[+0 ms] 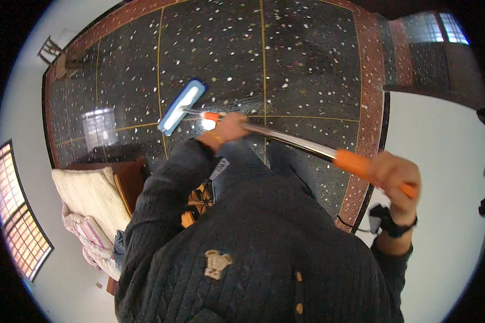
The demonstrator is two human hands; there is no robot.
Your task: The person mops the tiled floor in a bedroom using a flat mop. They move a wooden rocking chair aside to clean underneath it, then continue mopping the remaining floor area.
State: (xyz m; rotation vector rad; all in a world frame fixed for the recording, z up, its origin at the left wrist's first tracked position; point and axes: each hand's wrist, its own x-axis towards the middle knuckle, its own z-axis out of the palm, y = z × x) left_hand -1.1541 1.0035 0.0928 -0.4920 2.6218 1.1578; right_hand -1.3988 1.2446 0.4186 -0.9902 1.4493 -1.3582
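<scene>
A flat mop lies across my view, its blue-edged head [182, 107] with a white plate resting on the speckled floor [307, 72]. From the head a metal pole [295, 140] runs up to the right. My left hand [231, 127] is wrapped around the pole low down, just above an orange collar [211, 116]. At the upper end, my right hand [397, 177] grips the mop's orange handle [353, 162]; this hand is slightly blurred. Wet-looking shine shows on the floor near the mop head.
A wooden chair [62, 66] stands by the far-left wall. On the left, a bed or bench [130, 177] bears a cream blanket [89, 187] and folded cloths [93, 234]. A white wall [432, 137] rises close on the right, with a dark cable [347, 223] near its foot.
</scene>
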